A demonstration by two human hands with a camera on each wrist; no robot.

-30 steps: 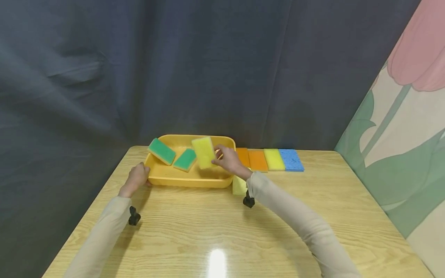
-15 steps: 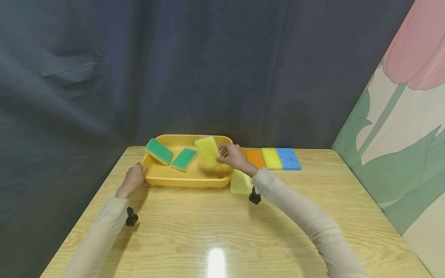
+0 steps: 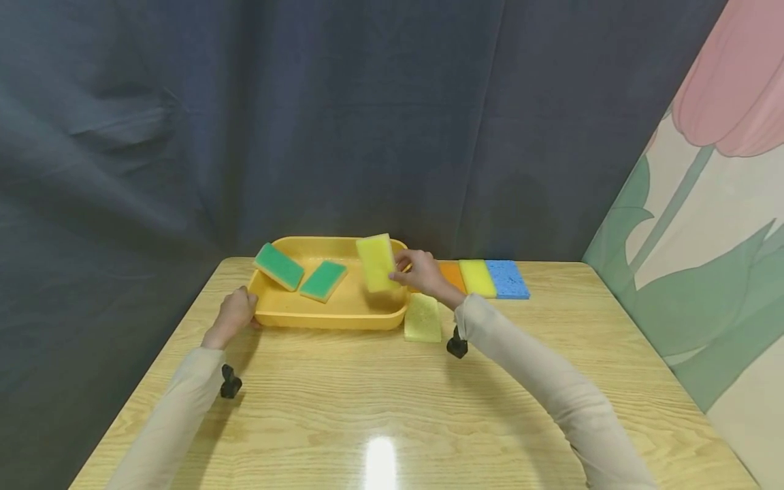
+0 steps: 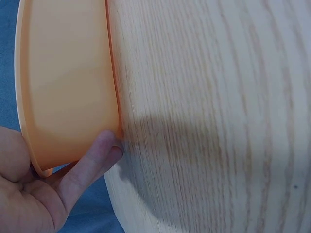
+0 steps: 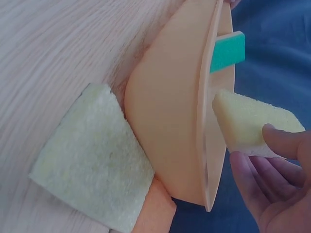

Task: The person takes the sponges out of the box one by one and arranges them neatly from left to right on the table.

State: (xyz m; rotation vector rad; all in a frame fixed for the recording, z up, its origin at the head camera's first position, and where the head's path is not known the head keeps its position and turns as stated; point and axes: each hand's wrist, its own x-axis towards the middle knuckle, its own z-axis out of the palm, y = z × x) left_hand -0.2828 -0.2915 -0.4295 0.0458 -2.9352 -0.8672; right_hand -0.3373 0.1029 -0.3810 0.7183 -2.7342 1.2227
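Thumb against fingertips, my right hand (image 3: 422,271) pinches a yellow sponge (image 3: 376,263) by its right edge, while my left hand (image 3: 235,314) grips the near left corner of the yellow tray (image 3: 331,321), thumb at the rim and fingers down the outside wall. The sponge is raised over the tray's right end, apparently clear of the rim. To manage this well, I judge, takes a light pinch, since foam should dent under a hard squeeze, and enough lift for the lower edge to miss the tray wall. A firm left hand ought to prevent the tray from skidding on the wooden table (image 3: 367,381).

The sponge is a flat rectangle, tilted, its bright yellow face toward me and a paler edge along the top and right side. The wrist view shows rough, porous foam.

Just outside the tray's near right corner, a pale yellow sponge (image 3: 422,318) lies flat. Inside, one green sponge (image 3: 323,281) lies skewed on the tray floor; another green sponge (image 3: 278,267) leans on the left rim. Farther right, an orange sponge (image 3: 453,274), partly hidden by my hand, lines up with a flat yellow one and a blue sponge (image 3: 507,280) before a dark curtain (image 3: 367,122).
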